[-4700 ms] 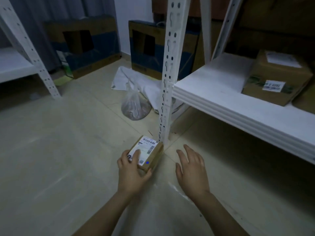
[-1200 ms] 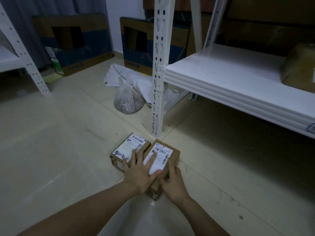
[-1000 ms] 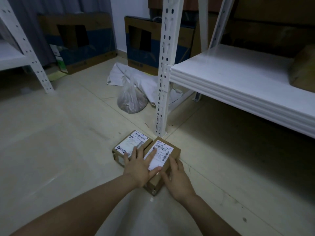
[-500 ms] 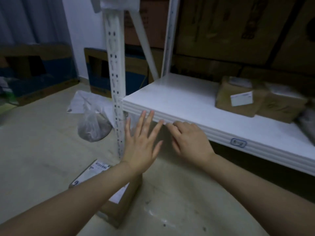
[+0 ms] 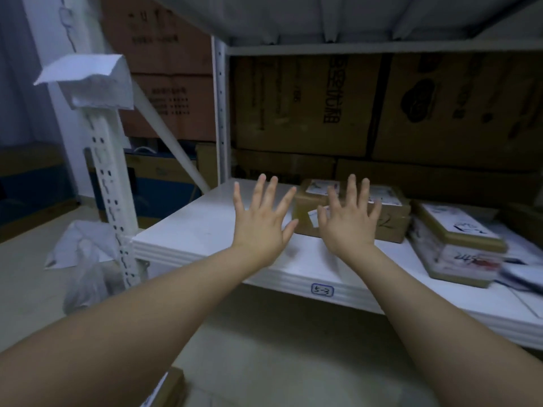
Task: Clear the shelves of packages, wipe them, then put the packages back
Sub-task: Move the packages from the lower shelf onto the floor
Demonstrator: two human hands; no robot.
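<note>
1. Left hand [image 5: 261,227] and right hand [image 5: 349,227] are both spread wide, fingers straight, holding nothing, above the white shelf [image 5: 199,227]
2. The labelled cardboard package [image 5: 392,223] sits on that shelf, just beyond the right hand
3. It looks stiff and probably light; best clasped by its two short sides, palms flat against the cardboard

White shelf [image 5: 205,224], brown packages [image 5: 390,218]

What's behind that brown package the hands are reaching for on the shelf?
Large cardboard cartons stacked against the back, with printed writing. The bit of shelf directly behind the brown package is hidden by the package itself.
</note>
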